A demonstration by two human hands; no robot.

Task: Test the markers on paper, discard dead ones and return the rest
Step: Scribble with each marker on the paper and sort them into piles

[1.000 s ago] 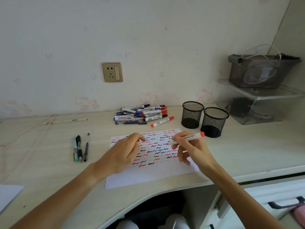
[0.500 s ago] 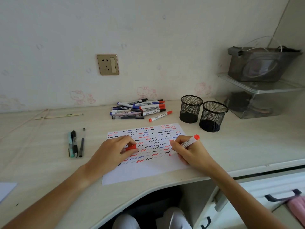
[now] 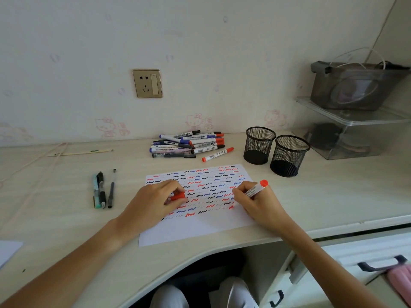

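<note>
1 white marker (image 3: 255, 189) with red end, tip on squiggle-covered paper (image 3: 200, 230)

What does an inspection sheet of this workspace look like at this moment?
Surface: pale wood desk, curved front edge.
Job's things: paper covered with red, blue and black squiggles; marker pile by the wall, one red marker apart from it; two mesh cups, no markers seen inside.
Clutter: three pens to the left; paper corner at the left edge.
Hands: left hand holds a red cap; right hand grips a red-ended marker, tip at the paper.
Cables: pale cord on the left of the desk.
Surroundings: wall socket; stacked plastic bins; drawers below on the right.
</note>
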